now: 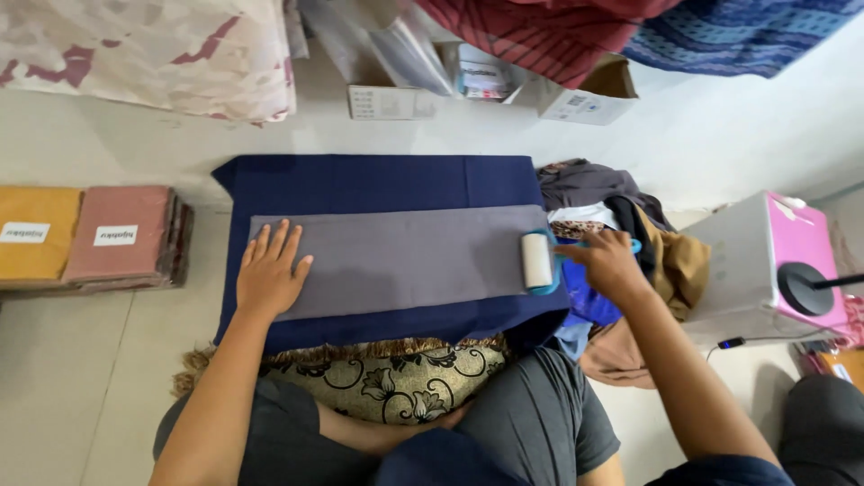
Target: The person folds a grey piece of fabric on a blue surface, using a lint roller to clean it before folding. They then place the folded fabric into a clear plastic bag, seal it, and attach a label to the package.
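Note:
A folded grey cloth (405,256) lies flat on a navy blue cloth (360,184) spread over a low surface in front of me. My left hand (270,270) presses flat on the grey cloth's left end, fingers spread. My right hand (607,261) grips the blue handle of a lint roller (537,261), whose white roll rests on the grey cloth's right end.
Stacks of folded orange (36,234) and pink fabric (121,234) sit on the floor at left. A heap of clothes (621,207) lies at right beside a white and pink box-shaped machine (765,265). Cardboard boxes (585,99) stand at the back. A patterned cushion (396,378) lies on my lap.

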